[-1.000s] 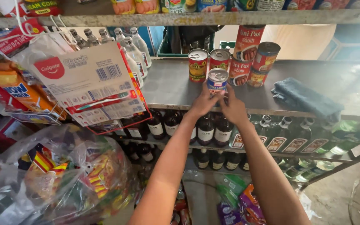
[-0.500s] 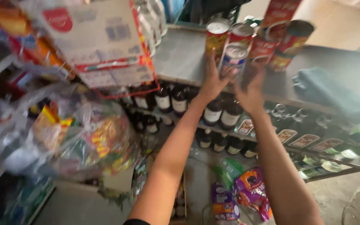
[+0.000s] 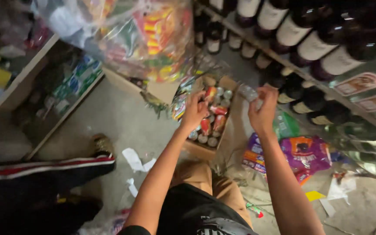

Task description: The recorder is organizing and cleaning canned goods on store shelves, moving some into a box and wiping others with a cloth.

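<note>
Far left: wooden shelving [image 3: 44,56] with blurred packets, contents unreadable. Below it a second person's leg [image 3: 44,167] in dark trousers with red and white stripes, foot on the concrete floor [image 3: 122,122], near scraps of white paper [image 3: 136,161].

Top centre: big clear plastic bag [image 3: 144,35] of bright snack packs hangs over the work area.

Centre: open cardboard box [image 3: 203,148] on the floor, cans [image 3: 214,124] standing upright inside, tops facing the camera, red labels on some. Box lies straight ahead of the person's knees, directly under the left hand.

Left hand [image 3: 194,111]: palm down over the cans, fingers spread and slightly curled, nothing visibly gripped. Contact with the can tops can't be confirmed from this angle.

Right hand [image 3: 262,111]: raised just right of the box, fingers curled around something small and pale or clear; blurred, could be wrapping or a can end, can't tell which.

Key relation: the cans sit below and slightly forward of the left hand, long axes vertical. The left hand is the nearer of the 2; the right hand is off the box's right edge and higher.

Right: purple and orange packets [image 3: 301,154] on the floor, more paper litter. Upper right: metal shelves [image 3: 327,89] with rows of dark bottles [image 3: 327,52], pale labels, running diagonally across the frame.
</note>
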